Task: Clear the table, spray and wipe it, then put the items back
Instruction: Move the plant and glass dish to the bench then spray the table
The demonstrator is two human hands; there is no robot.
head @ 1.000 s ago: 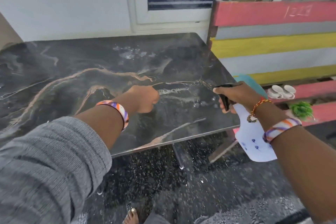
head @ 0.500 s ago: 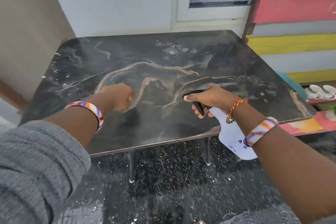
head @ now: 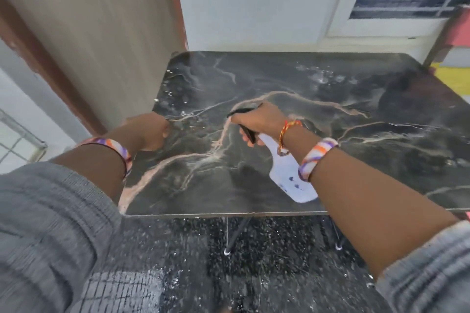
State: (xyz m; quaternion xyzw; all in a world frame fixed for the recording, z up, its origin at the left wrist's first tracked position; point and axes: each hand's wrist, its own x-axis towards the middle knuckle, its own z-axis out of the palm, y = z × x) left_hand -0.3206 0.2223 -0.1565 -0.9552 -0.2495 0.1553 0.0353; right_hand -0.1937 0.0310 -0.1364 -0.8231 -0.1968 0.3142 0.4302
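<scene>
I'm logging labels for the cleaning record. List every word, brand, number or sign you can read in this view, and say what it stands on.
None can be read.
Spray bottle in the right hand: small dark blue marks on the white body, too blurred to tell whether they are print or pattern.
Table: only marble veining and droplets, no text.
Left hand: a closed fist, nothing written in sight.

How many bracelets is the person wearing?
3. A striped band on the left wrist, a striped band on the right forearm, and a red-orange thread bracelet nearer the right hand. Sleeves could hide more.
</scene>
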